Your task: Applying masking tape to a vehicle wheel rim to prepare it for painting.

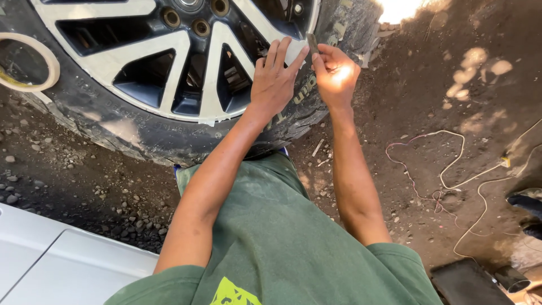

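A car wheel with a silver multi-spoke rim [169, 51] and a dusty black tyre [113, 121] lies on the dirt in front of me. Masking tape runs along the rim's edge. My left hand [275, 79] rests flat on the rim edge and tyre, fingers spread and pointing up. My right hand [334, 73], lit by sun, pinches a small dark flat tool [312, 42] at the rim's edge, just right of the left fingertips.
A roll of masking tape [28, 62] lies on the tyre at the left. Loose stones cover the dirt. A thin pale cord [451, 169] snakes over the ground at right. A white panel [51, 260] fills the lower left; dark objects [468, 282] sit lower right.
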